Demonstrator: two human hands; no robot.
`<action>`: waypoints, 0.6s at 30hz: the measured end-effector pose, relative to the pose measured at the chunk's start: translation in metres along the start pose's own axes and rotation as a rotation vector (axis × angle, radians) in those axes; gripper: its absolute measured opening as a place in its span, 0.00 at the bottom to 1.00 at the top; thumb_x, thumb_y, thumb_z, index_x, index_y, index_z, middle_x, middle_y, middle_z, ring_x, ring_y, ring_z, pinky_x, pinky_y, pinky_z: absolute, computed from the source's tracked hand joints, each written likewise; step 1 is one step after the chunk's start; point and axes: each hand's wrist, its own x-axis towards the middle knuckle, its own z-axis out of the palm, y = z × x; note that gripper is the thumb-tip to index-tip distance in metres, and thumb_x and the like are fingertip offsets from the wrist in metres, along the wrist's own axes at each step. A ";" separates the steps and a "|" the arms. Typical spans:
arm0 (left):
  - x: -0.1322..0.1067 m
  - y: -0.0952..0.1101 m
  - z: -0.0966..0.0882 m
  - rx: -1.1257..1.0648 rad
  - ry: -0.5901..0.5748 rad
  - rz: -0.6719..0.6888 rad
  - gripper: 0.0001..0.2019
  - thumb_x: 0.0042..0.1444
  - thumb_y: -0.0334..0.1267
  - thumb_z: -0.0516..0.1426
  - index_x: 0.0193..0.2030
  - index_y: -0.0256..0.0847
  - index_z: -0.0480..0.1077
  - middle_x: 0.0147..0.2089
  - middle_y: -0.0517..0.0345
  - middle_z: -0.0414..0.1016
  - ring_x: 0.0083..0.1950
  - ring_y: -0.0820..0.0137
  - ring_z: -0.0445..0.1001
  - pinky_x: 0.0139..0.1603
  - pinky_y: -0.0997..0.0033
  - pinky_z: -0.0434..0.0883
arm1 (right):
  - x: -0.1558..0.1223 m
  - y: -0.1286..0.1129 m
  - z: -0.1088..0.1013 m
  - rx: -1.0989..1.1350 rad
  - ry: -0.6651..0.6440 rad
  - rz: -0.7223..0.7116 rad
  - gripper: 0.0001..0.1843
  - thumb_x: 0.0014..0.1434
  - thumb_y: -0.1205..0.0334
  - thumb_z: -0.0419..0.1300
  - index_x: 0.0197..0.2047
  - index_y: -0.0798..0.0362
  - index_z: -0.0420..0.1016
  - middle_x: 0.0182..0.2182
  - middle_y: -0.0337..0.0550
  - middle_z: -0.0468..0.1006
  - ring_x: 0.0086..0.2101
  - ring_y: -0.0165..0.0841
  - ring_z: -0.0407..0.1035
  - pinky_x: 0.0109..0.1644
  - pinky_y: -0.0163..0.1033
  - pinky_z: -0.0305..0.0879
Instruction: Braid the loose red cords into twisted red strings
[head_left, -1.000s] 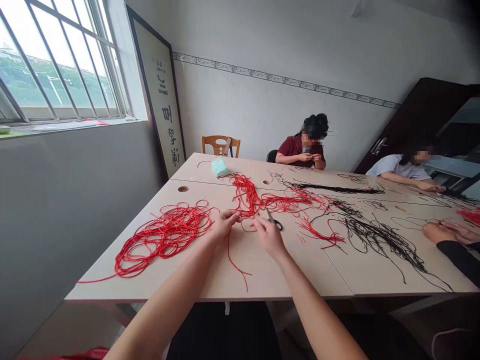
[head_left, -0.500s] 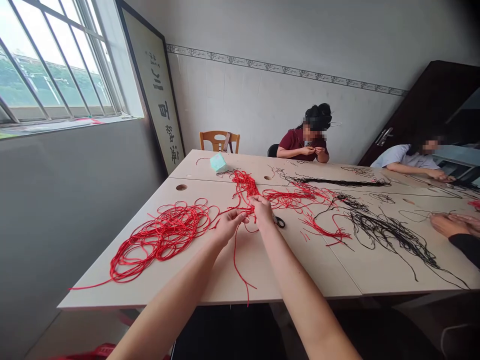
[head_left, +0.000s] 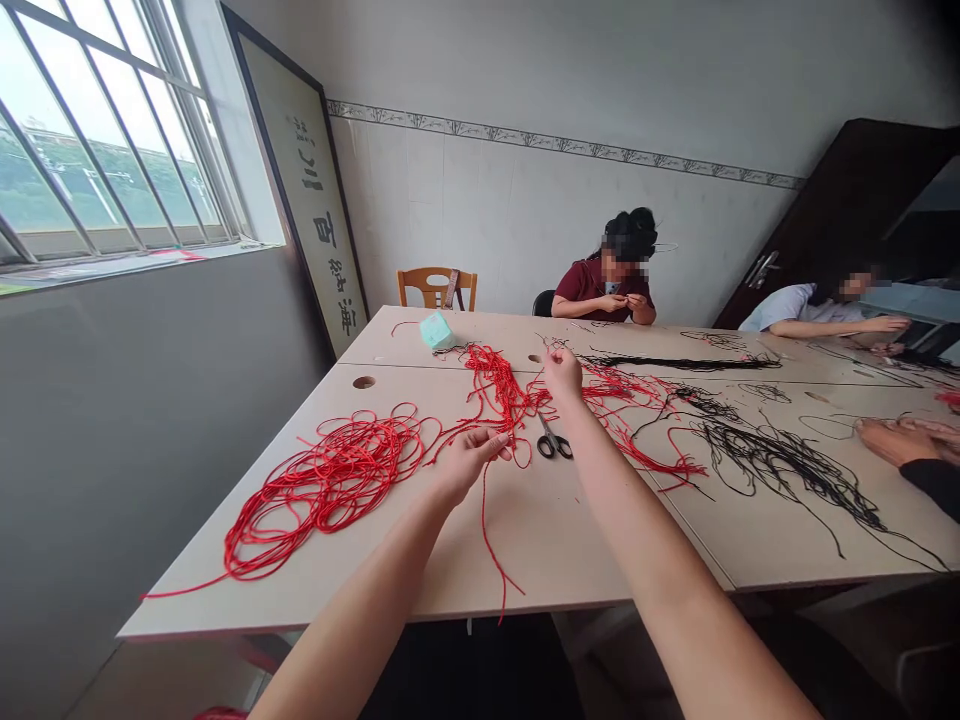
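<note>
My left hand (head_left: 469,465) is closed in a pinch on a red cord (head_left: 487,535), whose tail hangs down toward the table's near edge and splits into two ends. Up and to the right, my right hand (head_left: 562,375) hovers over the table with thumb and fingers pressed together; what they hold, if anything, is too small to make out. Between the hands lies a bundle of knotted red cords (head_left: 496,378). Black-handled scissors (head_left: 553,442) rest on the table just below my right hand, blades partly apart.
A loose coil of red cord (head_left: 322,490) covers the table's left part. Black cords (head_left: 795,470) and cut red strands (head_left: 652,455) lie to the right. A pale green block (head_left: 436,331) stands at the back. Two people sit across; another person's hands (head_left: 892,440) are at right.
My right hand has moved away from my left, up and to the right, uncovering the scissors. My left hand has shifted slightly right and down, still pinching the cord.
</note>
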 end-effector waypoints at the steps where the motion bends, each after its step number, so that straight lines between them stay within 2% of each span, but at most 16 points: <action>1: -0.001 0.001 -0.003 -0.011 -0.012 -0.026 0.13 0.49 0.47 0.60 0.29 0.37 0.72 0.27 0.55 0.73 0.31 0.72 0.68 0.35 0.72 0.61 | -0.009 0.000 -0.003 -0.040 -0.005 -0.044 0.14 0.45 0.58 0.59 0.35 0.56 0.69 0.36 0.49 0.72 0.37 0.36 0.64 0.39 0.39 0.59; 3: -0.002 0.004 -0.009 -0.027 -0.012 -0.056 0.14 0.49 0.47 0.60 0.28 0.37 0.71 0.24 0.57 0.70 0.28 0.73 0.65 0.31 0.73 0.59 | -0.034 -0.002 -0.009 -0.137 -0.096 -0.172 0.19 0.46 0.59 0.60 0.43 0.54 0.70 0.45 0.51 0.70 0.43 0.37 0.64 0.44 0.40 0.60; 4: -0.002 0.006 -0.011 -0.030 -0.011 -0.058 0.14 0.49 0.48 0.59 0.26 0.36 0.71 0.22 0.58 0.68 0.26 0.75 0.63 0.30 0.73 0.58 | -0.048 -0.005 -0.012 -0.180 -0.239 -0.258 0.19 0.49 0.59 0.58 0.46 0.53 0.70 0.47 0.50 0.70 0.43 0.36 0.65 0.44 0.40 0.60; 6: -0.002 0.009 -0.015 -0.019 -0.023 -0.044 0.16 0.49 0.49 0.59 0.23 0.36 0.69 0.21 0.59 0.66 0.23 0.77 0.60 0.27 0.73 0.56 | -0.075 -0.012 -0.017 -0.197 -0.629 -0.298 0.15 0.55 0.57 0.55 0.45 0.52 0.72 0.40 0.45 0.75 0.37 0.33 0.68 0.39 0.37 0.63; 7: -0.002 0.010 -0.016 -0.008 -0.035 -0.033 0.17 0.50 0.49 0.59 0.23 0.36 0.69 0.20 0.60 0.65 0.23 0.77 0.59 0.26 0.74 0.55 | -0.085 -0.017 -0.019 -0.200 -0.768 -0.301 0.13 0.57 0.57 0.53 0.42 0.52 0.74 0.35 0.42 0.76 0.33 0.31 0.69 0.36 0.35 0.63; 8: -0.002 0.012 -0.016 0.002 -0.044 -0.020 0.17 0.50 0.49 0.58 0.23 0.35 0.69 0.20 0.60 0.65 0.23 0.78 0.59 0.26 0.74 0.54 | -0.093 -0.022 -0.022 -0.221 -0.832 -0.317 0.13 0.58 0.57 0.51 0.38 0.52 0.75 0.30 0.40 0.77 0.30 0.30 0.68 0.32 0.33 0.61; 12: -0.001 0.016 -0.016 -0.038 0.004 0.039 0.13 0.51 0.46 0.59 0.30 0.37 0.68 0.20 0.62 0.65 0.22 0.79 0.58 0.25 0.76 0.54 | -0.103 -0.043 -0.027 -0.337 -0.870 -0.385 0.15 0.58 0.59 0.51 0.26 0.53 0.75 0.22 0.37 0.75 0.21 0.26 0.63 0.25 0.32 0.55; 16: 0.000 0.019 -0.017 -0.204 0.149 0.097 0.14 0.49 0.44 0.61 0.32 0.41 0.60 0.20 0.65 0.66 0.22 0.79 0.61 0.25 0.78 0.54 | -0.099 -0.060 -0.024 -0.290 -1.006 -0.301 0.14 0.57 0.60 0.53 0.27 0.55 0.76 0.22 0.39 0.76 0.21 0.27 0.65 0.24 0.32 0.54; 18: 0.001 0.018 -0.017 -0.258 0.213 0.107 0.16 0.48 0.45 0.61 0.31 0.41 0.59 0.20 0.66 0.64 0.22 0.80 0.60 0.23 0.79 0.53 | -0.090 -0.074 -0.017 -0.287 -1.054 -0.307 0.12 0.55 0.60 0.56 0.24 0.56 0.75 0.20 0.38 0.74 0.18 0.25 0.62 0.21 0.31 0.52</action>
